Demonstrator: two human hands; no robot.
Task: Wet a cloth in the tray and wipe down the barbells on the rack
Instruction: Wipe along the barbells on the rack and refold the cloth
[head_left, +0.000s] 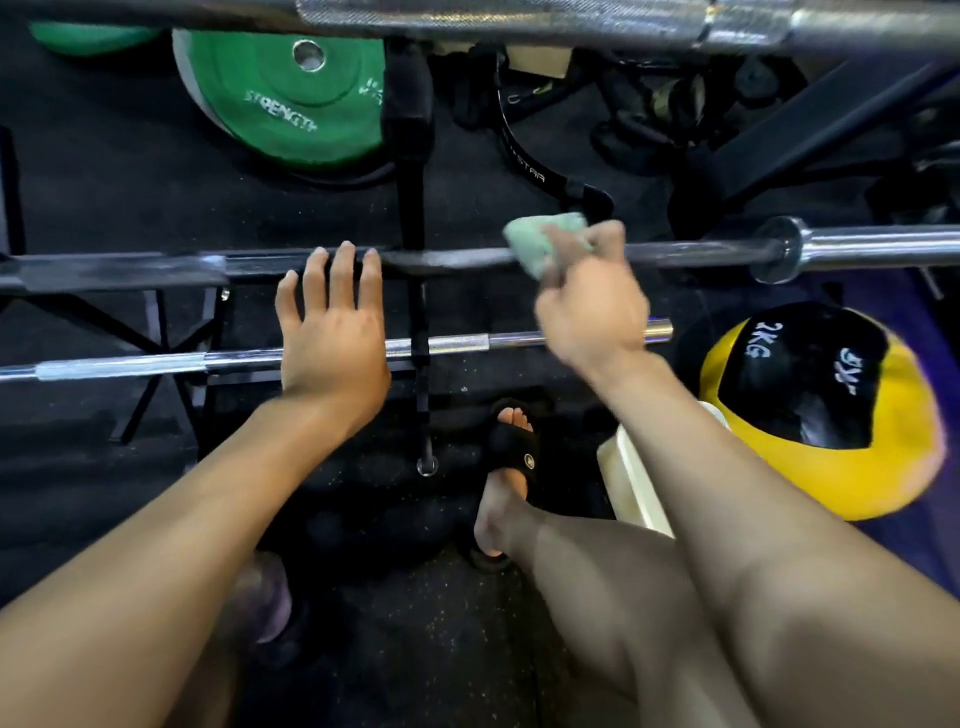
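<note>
Item: middle barbell (691, 253), dark shaft, long axis running left to right across the rack (415, 218); the right hand (592, 312) pinches a bunched pale-green cloth (540, 241) against it, the unwiped length by my judgement stretching right toward the collar. Left hand (332, 332), fingers straight and spread, rests flat over the same bar further left, steadying it. Setting: black rubber floor (130, 182), nearer chrome bar (156, 364), green plate (291, 98), yellow medicine ball (821, 410), cream tray (634, 478) near right.

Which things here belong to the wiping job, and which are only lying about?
For the job: green cloth held by the right hand; dark barbell; chrome barbell; white tray.
Lying about: green weight plate; yellow medicine ball; black straps.
</note>
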